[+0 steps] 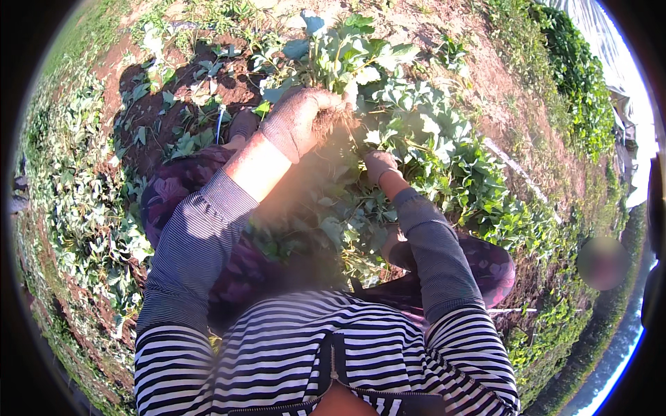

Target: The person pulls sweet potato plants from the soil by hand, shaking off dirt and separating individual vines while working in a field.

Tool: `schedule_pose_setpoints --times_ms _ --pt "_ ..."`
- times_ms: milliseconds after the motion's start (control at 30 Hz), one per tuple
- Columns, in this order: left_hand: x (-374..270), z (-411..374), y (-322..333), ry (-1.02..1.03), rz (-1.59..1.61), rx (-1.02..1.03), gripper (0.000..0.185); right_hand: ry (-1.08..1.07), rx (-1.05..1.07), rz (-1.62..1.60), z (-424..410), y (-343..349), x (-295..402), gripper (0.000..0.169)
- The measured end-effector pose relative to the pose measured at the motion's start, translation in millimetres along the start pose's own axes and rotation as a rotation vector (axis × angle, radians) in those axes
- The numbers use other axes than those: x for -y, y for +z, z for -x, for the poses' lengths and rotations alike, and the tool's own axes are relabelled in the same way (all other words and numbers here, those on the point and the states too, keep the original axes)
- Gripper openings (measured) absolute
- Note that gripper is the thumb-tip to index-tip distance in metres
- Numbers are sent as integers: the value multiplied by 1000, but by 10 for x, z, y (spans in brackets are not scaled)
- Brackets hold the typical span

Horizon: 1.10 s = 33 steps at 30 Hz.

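My left hand [299,117], in a soil-stained glove, is closed around the base of a bunch of leafy plants [338,57]. The green leaves stand up above the fist, and brown roots [333,122] hang out on its right side. Lower and to the right, my right hand [381,165], also gloved, reaches down among low leafy plants [416,140]. Its fingertips are partly hidden by leaves and shade, so whether it grips anything does not show.
Bare reddish soil [229,86] lies at the upper left, partly in shadow. Rows of leafy plants [83,208] run down the left. A white strip [520,174] crosses the ground at the right, near taller green growth [577,93] and pale sheeting [593,31].
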State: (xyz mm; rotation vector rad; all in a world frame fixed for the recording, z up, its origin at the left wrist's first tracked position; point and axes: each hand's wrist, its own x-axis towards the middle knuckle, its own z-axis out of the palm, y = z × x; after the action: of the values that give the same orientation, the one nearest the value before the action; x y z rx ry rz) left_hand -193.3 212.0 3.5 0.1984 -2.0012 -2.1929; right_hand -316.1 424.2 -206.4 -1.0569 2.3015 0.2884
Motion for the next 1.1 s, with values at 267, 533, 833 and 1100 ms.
schedule_pose_setpoints --times_ms 267,533,833,1100 --pt "-128 -108 41 -311 760 -301 17 168 -119 -123 -124 67 -84 33" --pt "-140 -85 43 -211 765 -315 18 -540 -600 -392 577 -1294 -821 28" --pt "35 155 436 -401 544 98 30 -650 -838 -659 1638 -1731 -99 15" --pt "7 93 379 -442 550 146 26 -345 -787 -623 1656 -1781 344 17"
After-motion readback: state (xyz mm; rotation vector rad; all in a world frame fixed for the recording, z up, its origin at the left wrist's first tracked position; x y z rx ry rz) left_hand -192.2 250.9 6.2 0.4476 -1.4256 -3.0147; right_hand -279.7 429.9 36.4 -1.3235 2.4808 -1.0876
